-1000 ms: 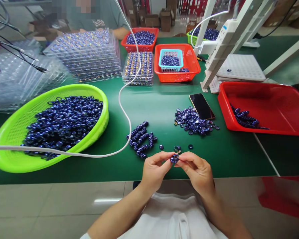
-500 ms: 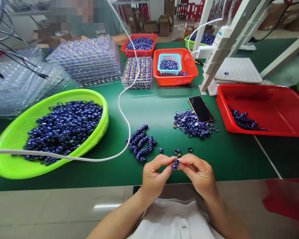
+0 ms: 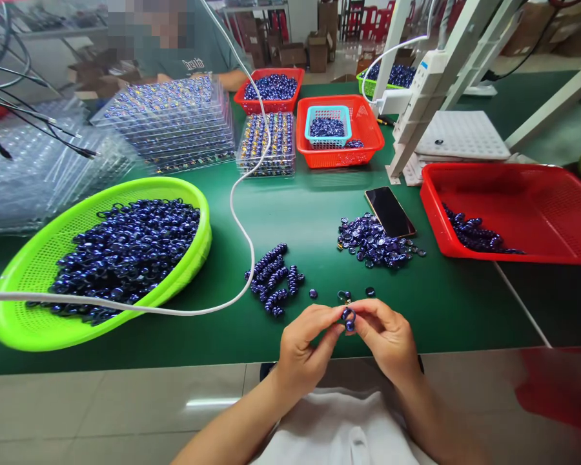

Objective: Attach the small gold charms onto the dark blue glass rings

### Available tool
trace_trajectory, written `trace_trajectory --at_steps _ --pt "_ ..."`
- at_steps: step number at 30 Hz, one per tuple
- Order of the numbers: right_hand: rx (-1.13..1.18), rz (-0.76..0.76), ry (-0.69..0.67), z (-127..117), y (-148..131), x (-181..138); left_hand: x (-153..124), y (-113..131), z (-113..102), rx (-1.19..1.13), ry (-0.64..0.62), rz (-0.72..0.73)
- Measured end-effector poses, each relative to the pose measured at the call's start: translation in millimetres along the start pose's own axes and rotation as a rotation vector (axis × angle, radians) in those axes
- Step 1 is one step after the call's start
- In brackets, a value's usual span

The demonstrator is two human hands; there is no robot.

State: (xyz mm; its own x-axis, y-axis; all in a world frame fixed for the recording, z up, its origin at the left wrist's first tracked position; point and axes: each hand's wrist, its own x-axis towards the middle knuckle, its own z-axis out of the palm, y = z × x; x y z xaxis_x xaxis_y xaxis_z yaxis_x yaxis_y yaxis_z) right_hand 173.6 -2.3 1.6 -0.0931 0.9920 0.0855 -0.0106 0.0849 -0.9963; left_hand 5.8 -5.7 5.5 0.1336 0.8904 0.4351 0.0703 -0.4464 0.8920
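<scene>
My left hand (image 3: 303, 352) and my right hand (image 3: 385, 339) meet over the near edge of the green table (image 3: 310, 213). Both pinch one small dark blue ring (image 3: 348, 318) between thumb and fingertips. Just beyond the fingers lie a few loose blue pieces (image 3: 343, 296). Short stacked rows of blue rings (image 3: 274, 278) lie to the left of them. A pile of flat blue stones (image 3: 375, 240) sits further back to the right.
A lime green basket (image 3: 39, 310) full of blue rings stands at left, with a white cable (image 3: 237, 213) running across it. A phone (image 3: 390, 212), red trays (image 3: 523, 206), red baskets (image 3: 368, 129), stacked clear trays (image 3: 174, 116) and a white frame (image 3: 416, 97) stand behind. Another person sits at the far side.
The ring has turned between my fingertips and now shows its open hole. Both hands stay together at the table's near edge.
</scene>
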Motion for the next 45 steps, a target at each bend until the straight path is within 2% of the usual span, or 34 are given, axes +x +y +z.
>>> trace_trajectory --at_steps 7,12,16,19,22,29,31,34,37,41,45 --pt "0.217 0.164 -0.114 3.4 -0.8 -2.9 0.8 3.9 -4.3 -0.049 -0.034 -0.133" --pt "0.306 0.161 -0.158 8.5 -2.5 0.0 2.3 4.3 -6.5 -0.056 -0.038 -0.103" --pt "0.218 0.139 -0.135 8.1 2.0 -0.4 -0.1 -0.5 -4.4 -0.085 0.005 -0.162" --pt "0.036 0.045 -0.090 4.4 2.9 -0.8 0.8 1.4 -4.1 -0.039 -0.007 -0.264" --pt "-0.199 -0.124 -0.070 -1.1 0.3 1.6 5.2 8.2 -6.7 0.039 -0.069 -0.316" --pt "-0.687 -0.526 -0.050 -7.1 -0.1 6.6 8.6 8.6 -6.9 0.229 -0.077 -0.194" --pt "-0.770 -0.593 -0.029 -6.0 0.6 6.5 8.4 6.8 -4.4 0.184 -0.065 -0.266" --pt "-0.790 -0.602 0.006 -3.9 -0.2 6.0 10.8 6.1 -3.3 -0.066 -0.040 -0.548" --pt "-0.715 -0.533 -0.035 -3.9 -2.5 5.7 14.5 4.9 -5.8 -0.363 -0.062 -0.800" --pt "-0.648 -0.493 -0.177 -8.7 -6.2 5.5 15.7 1.7 -9.3 -0.538 -0.108 -0.910" --pt "-0.726 -0.548 -0.229 -14.1 -7.5 5.1 14.8 4.1 -11.0 -0.526 -0.136 -0.932"
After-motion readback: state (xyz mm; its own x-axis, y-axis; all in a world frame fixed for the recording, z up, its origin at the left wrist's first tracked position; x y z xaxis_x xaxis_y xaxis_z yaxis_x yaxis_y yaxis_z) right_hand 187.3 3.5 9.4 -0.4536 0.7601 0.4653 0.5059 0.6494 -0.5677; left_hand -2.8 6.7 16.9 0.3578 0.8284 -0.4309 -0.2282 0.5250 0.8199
